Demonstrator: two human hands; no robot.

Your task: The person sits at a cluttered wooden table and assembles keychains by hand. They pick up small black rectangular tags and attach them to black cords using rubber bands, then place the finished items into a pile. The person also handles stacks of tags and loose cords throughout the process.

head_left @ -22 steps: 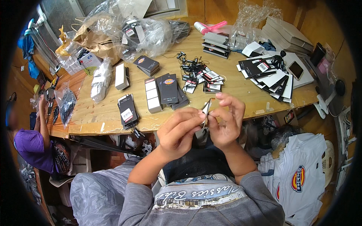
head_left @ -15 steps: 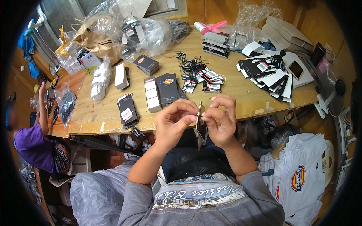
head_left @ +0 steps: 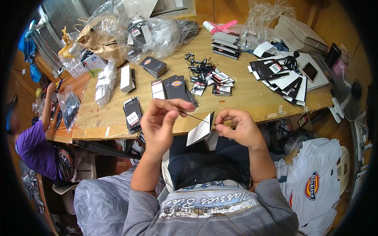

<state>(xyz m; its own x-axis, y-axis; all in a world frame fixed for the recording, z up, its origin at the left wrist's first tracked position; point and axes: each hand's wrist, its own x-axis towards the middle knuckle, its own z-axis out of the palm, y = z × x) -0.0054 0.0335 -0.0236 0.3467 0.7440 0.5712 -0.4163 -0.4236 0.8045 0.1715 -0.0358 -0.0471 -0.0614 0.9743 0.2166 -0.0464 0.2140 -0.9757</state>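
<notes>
Over my lap, in front of the table's near edge, a folded-looking hang tag [head_left: 200, 130] hangs tilted, white on the side toward my left and dark behind. A thin black cord [head_left: 196, 117] runs taut from the tag's upper part to my left hand [head_left: 161, 124], which pinches it between thumb and fingers. My right hand [head_left: 240, 129] is closed at the tag's dark right edge, thumb against index finger; what lies between those fingertips is partly hidden. Just beyond are a stack of dark tags [head_left: 177, 87] and a pile of black cords with small clips [head_left: 199, 67].
Dark tags with barcode stickers [head_left: 132, 114] lie at the table's front left. Fanned strung tags [head_left: 281, 76] and a phone [head_left: 310, 72] are at the right. Plastic bags [head_left: 157, 39] fill the back. White printed shirts [head_left: 315, 181] hang over something at right; a purple-sleeved person [head_left: 35, 145] works at left.
My left hand has moved left and away from the tag, drawing the cord out straight. The tag has turned so its white side shows. My right hand has shifted slightly right and down.
</notes>
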